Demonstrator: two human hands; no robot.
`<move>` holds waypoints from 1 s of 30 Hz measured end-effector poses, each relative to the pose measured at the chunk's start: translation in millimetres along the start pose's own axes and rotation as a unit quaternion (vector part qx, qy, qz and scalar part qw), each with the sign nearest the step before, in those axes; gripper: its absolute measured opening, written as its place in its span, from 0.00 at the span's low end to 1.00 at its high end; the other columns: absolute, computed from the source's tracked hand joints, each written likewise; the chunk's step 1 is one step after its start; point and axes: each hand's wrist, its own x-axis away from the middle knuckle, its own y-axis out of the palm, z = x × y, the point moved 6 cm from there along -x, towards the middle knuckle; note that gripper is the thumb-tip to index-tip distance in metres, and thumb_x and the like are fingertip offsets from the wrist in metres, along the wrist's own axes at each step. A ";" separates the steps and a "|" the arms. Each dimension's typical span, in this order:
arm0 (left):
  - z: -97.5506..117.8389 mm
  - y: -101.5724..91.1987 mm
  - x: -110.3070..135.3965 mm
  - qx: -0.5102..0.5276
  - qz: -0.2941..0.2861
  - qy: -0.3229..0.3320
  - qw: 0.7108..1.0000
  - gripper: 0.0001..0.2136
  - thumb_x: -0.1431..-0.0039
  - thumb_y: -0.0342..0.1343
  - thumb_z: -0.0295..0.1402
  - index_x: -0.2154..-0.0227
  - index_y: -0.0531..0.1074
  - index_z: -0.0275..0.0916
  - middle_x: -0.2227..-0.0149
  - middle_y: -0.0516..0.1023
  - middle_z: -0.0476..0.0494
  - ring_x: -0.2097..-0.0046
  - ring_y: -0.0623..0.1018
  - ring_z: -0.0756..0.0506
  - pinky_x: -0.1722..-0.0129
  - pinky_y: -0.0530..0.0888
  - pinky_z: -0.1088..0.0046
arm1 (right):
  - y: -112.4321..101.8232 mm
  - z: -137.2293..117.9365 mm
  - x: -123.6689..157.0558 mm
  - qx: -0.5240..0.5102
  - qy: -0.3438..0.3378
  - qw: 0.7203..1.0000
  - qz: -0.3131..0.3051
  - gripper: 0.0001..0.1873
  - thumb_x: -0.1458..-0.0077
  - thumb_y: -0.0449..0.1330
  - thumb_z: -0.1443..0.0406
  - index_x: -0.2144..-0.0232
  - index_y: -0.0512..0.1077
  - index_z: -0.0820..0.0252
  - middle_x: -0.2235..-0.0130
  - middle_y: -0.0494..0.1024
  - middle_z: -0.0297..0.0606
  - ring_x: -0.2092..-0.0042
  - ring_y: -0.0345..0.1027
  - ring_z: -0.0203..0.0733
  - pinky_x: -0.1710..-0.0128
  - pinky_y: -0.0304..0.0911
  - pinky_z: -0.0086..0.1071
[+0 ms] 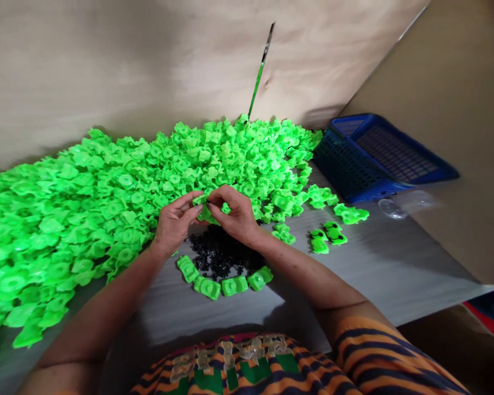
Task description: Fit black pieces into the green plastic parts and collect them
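Observation:
Above a heap of small black wheel parts (220,252), my left hand (173,222) pinches a bright green plastic toy car body (199,201). My right hand (237,216) meets it from the other side, thumb and fingertips closed on a small black part (208,203) against the car body. Fingers partly cover both pieces. Just nearer to me, several green car bodies (207,287) lie in a curved row along the black heap. To the right of my right hand rest two green toy cars (335,233) with black wheel parts on them.
A large pile of green car bodies (123,192) spreads along the wall and the left side of the grey table (374,269). A blue plastic basket (349,164) lies tipped at the back right, near a clear plastic cup (391,208). A thin green-and-black stick (260,74) rises behind the pile.

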 end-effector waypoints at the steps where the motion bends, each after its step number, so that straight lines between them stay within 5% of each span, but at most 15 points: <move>1: 0.7 0.0 0.3 -0.001 0.002 0.002 1.000 0.22 0.57 0.75 0.41 0.57 0.85 0.39 0.79 0.64 0.57 0.76 0.68 0.54 0.73 0.81 0.75 | 0.1 2.1 0.4 -0.014 0.005 1.000 0.007 0.03 0.40 0.58 0.69 0.67 0.70 0.56 0.68 0.73 0.32 0.67 0.66 0.35 0.64 0.65 0.30; 8: 5.0 2.1 1.8 0.004 -0.003 0.010 1.000 0.21 0.56 0.74 0.41 0.57 0.85 0.39 0.77 0.69 0.55 0.74 0.73 0.53 0.73 0.81 0.76 | 1.7 13.5 3.2 -0.080 0.043 0.995 0.028 0.03 0.39 0.62 0.65 0.67 0.72 0.57 0.68 0.74 0.32 0.68 0.68 0.35 0.64 0.66 0.31; 19: 6.8 0.8 2.5 -0.004 -0.006 0.018 1.000 0.21 0.53 0.73 0.41 0.55 0.85 0.39 0.79 0.65 0.57 0.76 0.69 0.54 0.70 0.81 0.75 | -1.9 -2.5 1.5 -0.034 0.034 0.998 0.029 0.07 0.37 0.59 0.65 0.69 0.72 0.57 0.69 0.75 0.33 0.67 0.68 0.36 0.63 0.66 0.32; 30: 1.4 -2.3 1.0 0.000 -0.033 0.011 0.999 0.23 0.51 0.72 0.40 0.51 0.84 0.40 0.73 0.75 0.51 0.71 0.74 0.52 0.68 0.81 0.73 | -2.8 -5.0 1.8 -0.006 0.001 0.999 0.037 0.06 0.36 0.58 0.66 0.68 0.71 0.56 0.68 0.75 0.34 0.65 0.69 0.38 0.60 0.66 0.33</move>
